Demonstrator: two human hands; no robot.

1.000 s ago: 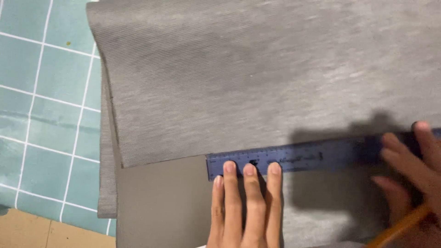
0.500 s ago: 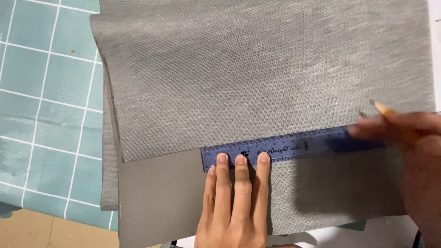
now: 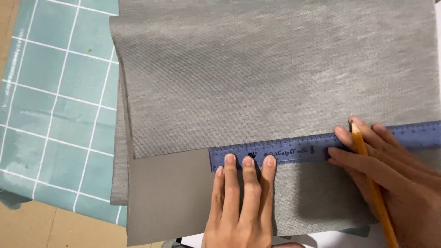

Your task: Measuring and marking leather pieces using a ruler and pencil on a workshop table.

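Note:
A large piece of grey knit fabric (image 3: 275, 78) lies spread flat, over a plain grey sheet of card (image 3: 170, 197) that shows at the lower left. A blue ruler (image 3: 294, 150) lies across the fabric near its lower edge. My left hand (image 3: 241, 202) presses flat on the ruler's left end, fingers spread. My right hand (image 3: 390, 179) rests on the ruler's right part and holds a yellow pencil (image 3: 373, 188), whose tip touches the fabric just above the ruler's top edge.
A teal cutting mat (image 3: 59, 105) with a white grid lies under the fabric on the left. A tan table surface (image 3: 41, 229) shows at the bottom left, and a white surface (image 3: 317, 241) at the bottom edge.
My right hand has moved left along the ruler and brought the pencil tip down to the ruler's top edge. The left hand stays pressed on the ruler.

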